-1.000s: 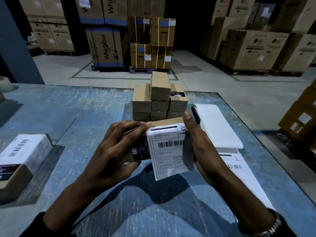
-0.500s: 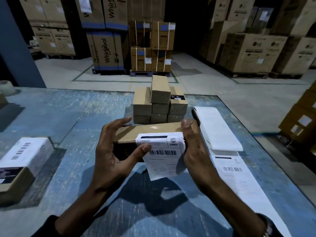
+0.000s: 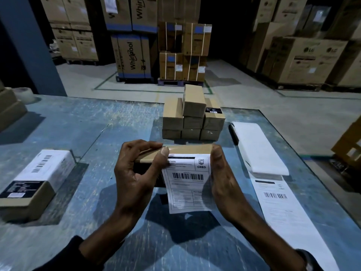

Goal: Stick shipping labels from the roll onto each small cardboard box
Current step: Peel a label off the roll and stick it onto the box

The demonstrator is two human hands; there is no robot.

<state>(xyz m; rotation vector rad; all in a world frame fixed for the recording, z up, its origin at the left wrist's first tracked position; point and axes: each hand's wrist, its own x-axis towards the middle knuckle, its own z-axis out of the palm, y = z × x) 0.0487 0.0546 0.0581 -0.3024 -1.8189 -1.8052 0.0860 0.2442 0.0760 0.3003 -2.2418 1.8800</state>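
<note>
I hold a small cardboard box (image 3: 187, 150) above the blue table (image 3: 82, 133), its long top face towards me. My left hand (image 3: 134, 173) grips its left end, thumb pressing the top edge of a white shipping label (image 3: 187, 184) that hangs down the box's front face and past its lower edge. My right hand (image 3: 220, 177) grips the right end, thumb at the label's upper right corner. Behind stands a stack of several small plain boxes (image 3: 193, 118). The label roll (image 3: 257, 149) lies to the right, its strip of labels (image 3: 283, 208) trailing towards me.
A labelled box (image 3: 37, 180) lies on the table at the left. More boxes (image 3: 9, 110) and a tape roll (image 3: 25, 94) sit at the far left edge. The table's right edge runs close to the label strip. Large cartons are stacked on the warehouse floor beyond.
The box has tilted so its top face shows more and the label hangs down the front. My left thumb moved up onto the label's top left edge.
</note>
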